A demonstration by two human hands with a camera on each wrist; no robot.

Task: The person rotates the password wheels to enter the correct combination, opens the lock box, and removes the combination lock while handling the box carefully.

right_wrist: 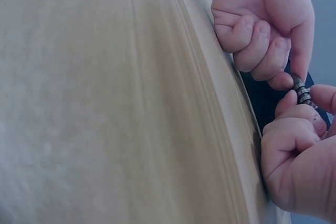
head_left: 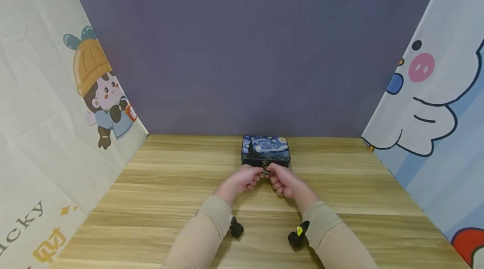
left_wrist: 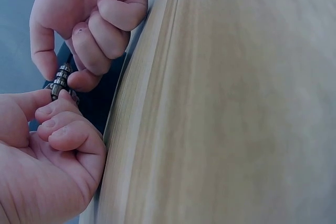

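Note:
A dark tin box (head_left: 266,148) with a swirling night-sky picture on its lid stands at the back of the table, lid down. At the clasp (head_left: 265,163) on its front is a small combination lock (left_wrist: 61,77) with ridged metal number dials. My left hand (head_left: 246,176) pinches one end of this lock between thumb and index finger, the other fingers curled in. From the opposite side my right hand (head_left: 284,181) holds the lock's other end with thumb and index finger. Fingertips cover part of the dials (right_wrist: 303,93) in the right wrist view.
The wood-grain table (head_left: 181,201) runs back to a dark grey-purple panel (head_left: 242,50) right behind the box. Printed cloths with cartoon figures, a white one (head_left: 38,92) and a blue-and-white one (head_left: 446,134), border the left and right sides.

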